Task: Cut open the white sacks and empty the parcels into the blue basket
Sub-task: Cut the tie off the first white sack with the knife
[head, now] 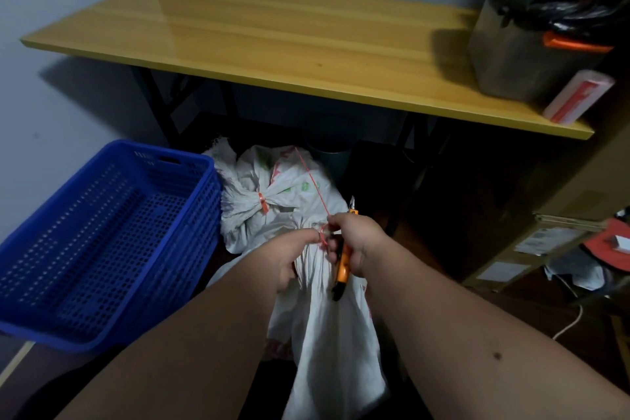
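A white sack [327,334] stands in front of me on the floor, its neck bunched and bound by a red tie [322,238]. My left hand [284,261] grips the bunched neck just below the tie. My right hand [354,242] holds orange-handled cutters [342,269] and pinches the tie's long red tail [312,181], which runs up and to the left. Behind it lies a second white sack [293,191], closed with an orange tie [262,203]. The empty blue basket [102,242] sits on the floor to the left.
A yellow wooden table [272,41] on black legs spans the back. On its right end are a brown box holding black bags [531,54] and a white and red roll [579,95]. Cardboard boxes [545,239] and a white cable [569,324] lie at the right.
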